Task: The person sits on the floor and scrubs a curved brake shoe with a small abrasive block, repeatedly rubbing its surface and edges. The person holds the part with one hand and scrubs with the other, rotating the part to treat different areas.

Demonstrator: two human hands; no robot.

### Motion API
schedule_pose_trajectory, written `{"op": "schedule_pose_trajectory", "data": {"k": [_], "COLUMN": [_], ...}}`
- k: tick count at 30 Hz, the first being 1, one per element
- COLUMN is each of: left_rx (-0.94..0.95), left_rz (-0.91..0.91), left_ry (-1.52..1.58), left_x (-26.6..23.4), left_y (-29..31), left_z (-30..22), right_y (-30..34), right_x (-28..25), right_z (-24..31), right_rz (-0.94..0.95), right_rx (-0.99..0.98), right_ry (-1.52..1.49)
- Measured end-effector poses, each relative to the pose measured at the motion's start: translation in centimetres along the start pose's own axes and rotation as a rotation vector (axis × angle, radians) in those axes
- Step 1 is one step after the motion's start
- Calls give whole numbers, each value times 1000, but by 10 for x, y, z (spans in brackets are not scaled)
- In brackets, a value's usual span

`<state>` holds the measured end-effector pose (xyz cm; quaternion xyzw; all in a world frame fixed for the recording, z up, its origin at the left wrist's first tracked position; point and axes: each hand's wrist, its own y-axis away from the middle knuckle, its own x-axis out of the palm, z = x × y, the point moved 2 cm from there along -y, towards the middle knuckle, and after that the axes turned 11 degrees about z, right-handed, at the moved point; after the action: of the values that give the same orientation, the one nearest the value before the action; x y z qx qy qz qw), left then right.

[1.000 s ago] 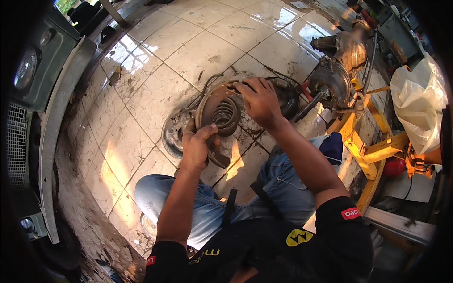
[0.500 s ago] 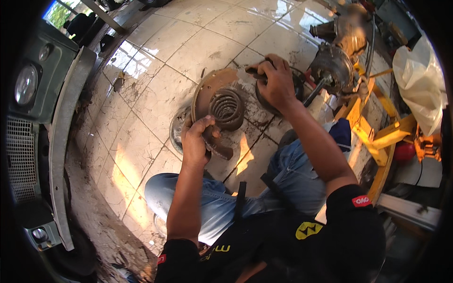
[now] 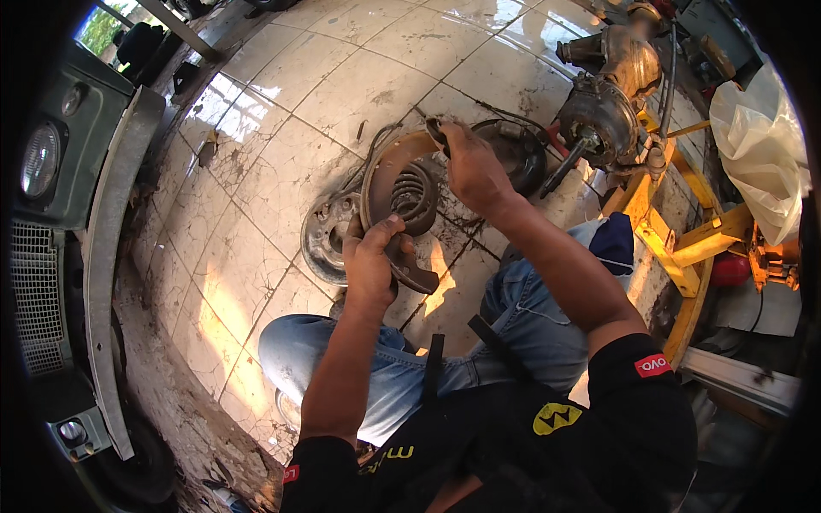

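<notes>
The left hand (image 3: pixel 372 265) is clamped around the lower part of a curved brown band (image 3: pixel 392 162), covering some of it, above the tiled floor (image 3: pixel 376 90). Apart from it, the right hand (image 3: pixel 476 167) pinches a small dark piece (image 3: pixel 435 132) at the band's upper end, mostly hidden by fingers; whether piece and band touch is unclear. The band arcs beside a coil spring (image 3: pixel 416 195) and partly covers a round metal plate (image 3: pixel 320 239).

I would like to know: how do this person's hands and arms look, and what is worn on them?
The left hand and right hand are bare, without gloves. No watch shows on either wrist. The forearms are uncovered, below short black sleeves, each with a small red label.
</notes>
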<state>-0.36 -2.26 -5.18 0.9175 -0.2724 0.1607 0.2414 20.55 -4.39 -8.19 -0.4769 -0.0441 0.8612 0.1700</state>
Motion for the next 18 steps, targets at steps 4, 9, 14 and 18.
{"op": "schedule_pose_trajectory", "data": {"k": [4, 9, 14, 18], "left_rx": [111, 176, 197, 156], "left_rz": [19, 38, 81, 54], "left_ry": [19, -35, -84, -94], "left_x": [12, 15, 18, 16], "left_y": [1, -3, 1, -3], "left_z": [5, 10, 16, 13], "right_y": [2, 10, 5, 11], "right_x": [6, 17, 17, 22], "right_z": [4, 13, 6, 11], "right_rz": [99, 159, 174, 208], "right_rx": [7, 23, 114, 76], "right_ry": [291, 375, 484, 491]}}
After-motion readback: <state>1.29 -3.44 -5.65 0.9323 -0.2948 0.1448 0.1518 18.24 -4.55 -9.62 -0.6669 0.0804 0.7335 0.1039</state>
